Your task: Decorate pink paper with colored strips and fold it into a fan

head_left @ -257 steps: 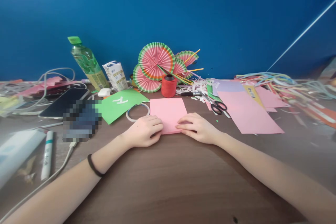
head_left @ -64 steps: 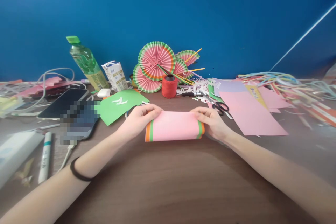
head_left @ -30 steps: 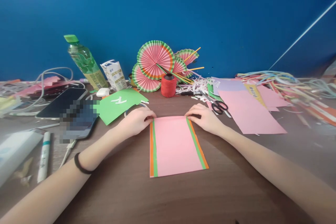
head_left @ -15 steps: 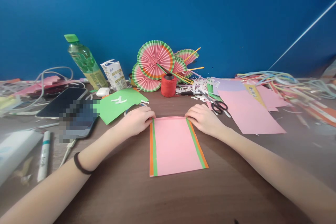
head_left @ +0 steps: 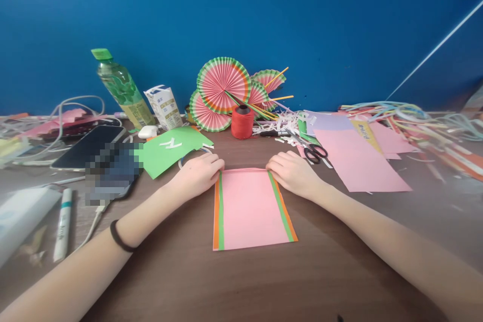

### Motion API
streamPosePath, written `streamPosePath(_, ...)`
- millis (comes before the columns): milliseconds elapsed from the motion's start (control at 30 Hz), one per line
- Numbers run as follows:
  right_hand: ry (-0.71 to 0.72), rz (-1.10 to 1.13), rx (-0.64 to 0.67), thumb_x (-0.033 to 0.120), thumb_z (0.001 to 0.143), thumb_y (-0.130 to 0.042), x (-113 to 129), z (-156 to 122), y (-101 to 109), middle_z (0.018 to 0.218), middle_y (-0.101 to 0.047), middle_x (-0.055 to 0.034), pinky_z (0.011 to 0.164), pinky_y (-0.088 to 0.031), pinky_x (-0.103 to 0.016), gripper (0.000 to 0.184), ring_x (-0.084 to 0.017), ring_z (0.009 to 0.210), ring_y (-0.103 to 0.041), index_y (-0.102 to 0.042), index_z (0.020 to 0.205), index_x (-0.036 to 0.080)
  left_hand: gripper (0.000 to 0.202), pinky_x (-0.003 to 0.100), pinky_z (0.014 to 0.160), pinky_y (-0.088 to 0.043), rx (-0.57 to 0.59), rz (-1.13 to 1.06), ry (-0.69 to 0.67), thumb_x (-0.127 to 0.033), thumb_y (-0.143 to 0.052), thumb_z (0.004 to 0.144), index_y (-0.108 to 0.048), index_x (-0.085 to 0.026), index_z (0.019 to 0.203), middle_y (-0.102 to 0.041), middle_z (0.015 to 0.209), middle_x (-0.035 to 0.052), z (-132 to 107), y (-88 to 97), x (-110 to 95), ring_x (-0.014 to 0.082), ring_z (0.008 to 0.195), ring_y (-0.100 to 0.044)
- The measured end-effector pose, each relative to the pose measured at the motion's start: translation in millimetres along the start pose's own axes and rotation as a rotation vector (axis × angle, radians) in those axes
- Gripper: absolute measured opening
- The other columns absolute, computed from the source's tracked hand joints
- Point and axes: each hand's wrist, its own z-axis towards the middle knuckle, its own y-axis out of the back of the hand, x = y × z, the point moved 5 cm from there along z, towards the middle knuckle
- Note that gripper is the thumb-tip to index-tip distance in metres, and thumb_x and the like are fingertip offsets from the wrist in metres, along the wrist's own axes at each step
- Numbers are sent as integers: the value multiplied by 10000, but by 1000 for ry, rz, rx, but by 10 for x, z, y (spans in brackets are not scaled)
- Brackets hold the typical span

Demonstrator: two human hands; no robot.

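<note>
A pink paper sheet [head_left: 251, 209] with green and orange strips along both long edges lies flat on the brown table [head_left: 241, 276]. My left hand [head_left: 198, 173] rests at its far left corner, fingers curled onto the striped edge. At the far right corner my right hand [head_left: 292, 173] presses down in the same way, fingers bent together on the paper's top edge.
Paper fans [head_left: 224, 90], a red thread spool [head_left: 242, 123], scissors [head_left: 315, 153], pink sheets [head_left: 358, 166], a green sheet [head_left: 169, 151], a green bottle [head_left: 121, 88], a carton [head_left: 164, 108], a phone [head_left: 90, 148], a marker [head_left: 64, 221] and paper strips [head_left: 415, 121] surround the work spot.
The folded sheet was turned over and opened out flat towards me, showing its striped edges. In the last second both hands stayed at its far corners, and the sheet shifted slightly.
</note>
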Motion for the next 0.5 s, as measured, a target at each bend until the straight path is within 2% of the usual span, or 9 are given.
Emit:
streamPosePath(267,20,-10,41,72,836,-400,8,2,-4,722,-559,-73,613,-250,-283,223,-179,655,-429,-589,734,132,155,263,631,-391,-9,119,-46,-119,-399,812,-524,-177,742,-547,724,32,0,3,-29,160,712,-527)
streamPosePath(500,7,21,51,63,833,-392,4,-18,-22,747,-559,-69,620,-264,-280,226,-180,685,-450,-596,769,138,166,280,595,-381,-24,163,-67,-109,-398,807,-518,-172,712,-538,698,40,4,13,-49,166,663,-515)
